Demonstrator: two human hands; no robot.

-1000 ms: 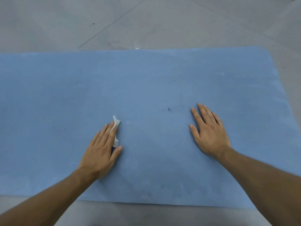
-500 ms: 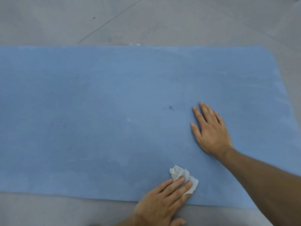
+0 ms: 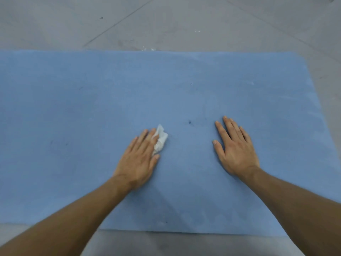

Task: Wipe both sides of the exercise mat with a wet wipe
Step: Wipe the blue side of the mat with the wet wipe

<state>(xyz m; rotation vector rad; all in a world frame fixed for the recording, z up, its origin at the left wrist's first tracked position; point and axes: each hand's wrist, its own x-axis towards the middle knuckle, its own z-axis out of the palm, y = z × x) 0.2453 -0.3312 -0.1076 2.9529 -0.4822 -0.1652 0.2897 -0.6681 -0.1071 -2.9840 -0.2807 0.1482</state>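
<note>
Down on mat, left hand flat on wet wipe, right hand flat, floor around

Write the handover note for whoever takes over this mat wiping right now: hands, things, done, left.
Left hand: flat, straight fingers pressing the wipe onto the mat.
Right hand: flat on the mat, holding nothing.
Mat: spread on the floor, one side up.
Done: this side is being wiped; how much is unclear.
Left: the dark speck between the hands, the rest of this side; the other side's state cannot be told.
</note>
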